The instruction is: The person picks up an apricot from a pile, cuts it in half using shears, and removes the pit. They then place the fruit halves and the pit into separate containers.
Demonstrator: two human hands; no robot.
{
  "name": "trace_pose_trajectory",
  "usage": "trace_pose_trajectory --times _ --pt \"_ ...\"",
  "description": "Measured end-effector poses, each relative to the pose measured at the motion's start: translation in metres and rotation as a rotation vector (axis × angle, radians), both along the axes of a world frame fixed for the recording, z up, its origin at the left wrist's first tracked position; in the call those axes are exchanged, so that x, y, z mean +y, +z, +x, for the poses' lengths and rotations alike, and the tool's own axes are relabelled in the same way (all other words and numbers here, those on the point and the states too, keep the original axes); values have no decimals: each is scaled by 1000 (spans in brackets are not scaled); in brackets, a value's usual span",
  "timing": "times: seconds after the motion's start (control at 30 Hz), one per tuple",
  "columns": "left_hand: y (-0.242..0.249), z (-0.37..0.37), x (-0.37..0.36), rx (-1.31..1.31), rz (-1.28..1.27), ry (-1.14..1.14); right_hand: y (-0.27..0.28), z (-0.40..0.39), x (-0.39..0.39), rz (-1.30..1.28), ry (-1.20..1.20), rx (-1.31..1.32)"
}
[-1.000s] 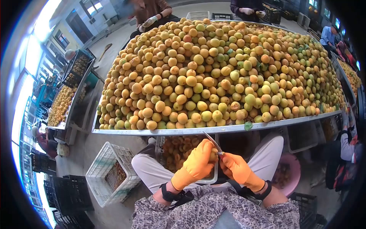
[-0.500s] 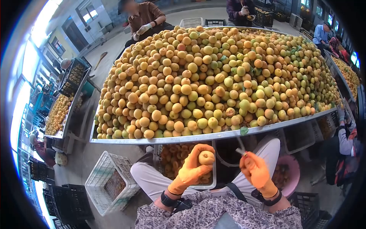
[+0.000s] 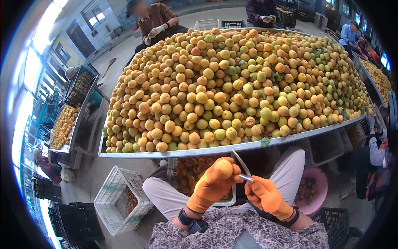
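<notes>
Both of my hands wear orange gloves and are close together over my lap. In my left hand (image 3: 210, 186) is a whole yellow-orange apricot (image 3: 224, 168), gripped by the fingers. My right hand (image 3: 267, 196) is closed round the handle of a small knife (image 3: 242, 166), its blade slanting up and left beside the apricot. Beneath my hands, a crate (image 3: 171, 171) between my knees contains split apricot pieces (image 3: 190, 170). In front rises a large heap of apricots (image 3: 224, 95) on a metal-rimmed table (image 3: 186, 153).
At my left is a white plastic crate (image 3: 120, 173) with some fruit pieces inside. A pink basin (image 3: 321, 193) stands by my right leg, near a dark crate (image 3: 336, 220). Across the table sit a person in brown (image 3: 155, 18) and another in dark clothes (image 3: 261, 10).
My right hand has moved left with the knife, bringing the blade beside the apricot. My left hand has turned the apricot and shifted slightly.
</notes>
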State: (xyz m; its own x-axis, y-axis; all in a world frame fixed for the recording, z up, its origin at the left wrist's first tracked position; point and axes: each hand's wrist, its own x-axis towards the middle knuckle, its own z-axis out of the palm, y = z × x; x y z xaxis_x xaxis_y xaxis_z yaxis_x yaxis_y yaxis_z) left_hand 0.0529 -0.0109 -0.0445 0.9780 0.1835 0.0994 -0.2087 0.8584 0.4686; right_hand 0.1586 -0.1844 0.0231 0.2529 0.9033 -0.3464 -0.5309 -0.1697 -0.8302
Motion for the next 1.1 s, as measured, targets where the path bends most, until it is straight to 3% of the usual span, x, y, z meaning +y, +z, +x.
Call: trace_pose_trajectory --times 0.1,0.2,0.3,1.1 --pt "2 4 -9 76 -100 63 -8 -6 2 12 11 32" --pt "5 9 -12 -26 -207 60 -16 -13 2 12 7 69" --pt "7 9 -19 -60 -101 105 -22 -17 4 42 8 104" --pt "19 7 -35 66 -10 153 -30 -23 5 48 -61 23"
